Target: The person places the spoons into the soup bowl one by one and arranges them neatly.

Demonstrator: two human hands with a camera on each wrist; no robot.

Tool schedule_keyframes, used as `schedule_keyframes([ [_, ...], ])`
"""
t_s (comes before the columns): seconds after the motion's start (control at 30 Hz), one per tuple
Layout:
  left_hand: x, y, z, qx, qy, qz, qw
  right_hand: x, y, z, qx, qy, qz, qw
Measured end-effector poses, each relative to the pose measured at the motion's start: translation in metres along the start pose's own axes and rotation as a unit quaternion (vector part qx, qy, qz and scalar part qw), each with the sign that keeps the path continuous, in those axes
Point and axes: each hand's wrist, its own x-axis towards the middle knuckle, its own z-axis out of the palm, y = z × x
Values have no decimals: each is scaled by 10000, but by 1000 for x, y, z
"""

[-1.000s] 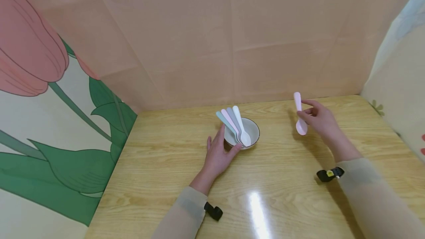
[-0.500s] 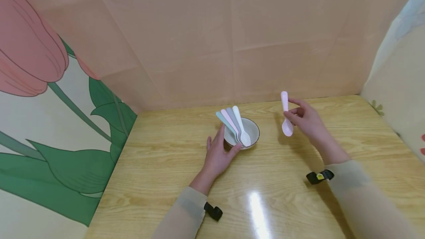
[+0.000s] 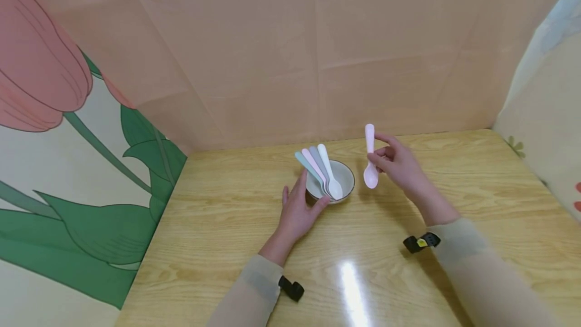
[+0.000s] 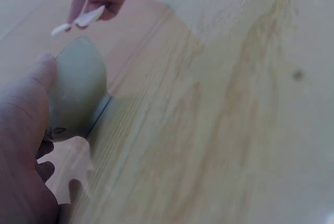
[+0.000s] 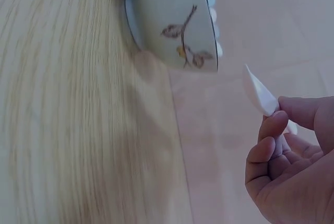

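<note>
A white bowl (image 3: 344,178) with a dark rim stands on the wooden table, and a brown twig pattern on its outer wall shows in the right wrist view. Several spoons lean together in it: a teal spoon (image 3: 308,165), a pink one, a grey-purple one and a white spoon (image 3: 335,188) on top. My left hand (image 3: 298,213) holds the bowl's left side, thumb near the front rim and fingers round the wall. Just right of the bowl and above the table, my right hand (image 3: 404,168) pinches a light pink spoon (image 3: 370,140) by its handle, its scoop end down.
The wooden table (image 3: 227,246) meets a plain pinkish backdrop (image 3: 254,64) behind the bowl. On the left stands a panel with a printed tulip (image 3: 41,49), and a pale panel (image 3: 544,105) borders the right side. Each wrist wears a small black camera (image 3: 291,289).
My right hand has moved left with the pink spoon, from well right of the bowl to close beside it. The left hand, the bowl and the spoons inside have stayed put.
</note>
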Motion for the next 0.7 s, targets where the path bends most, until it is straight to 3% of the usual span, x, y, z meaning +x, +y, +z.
schedule_keyframes([
  [0.47,1,0,-1,77,-8,24,10000,8,-18,36,248,-164,120,9995],
  [0.7,2,0,0,81,-3,21,10000,10,-21,50,101,-176,21,9998],
])
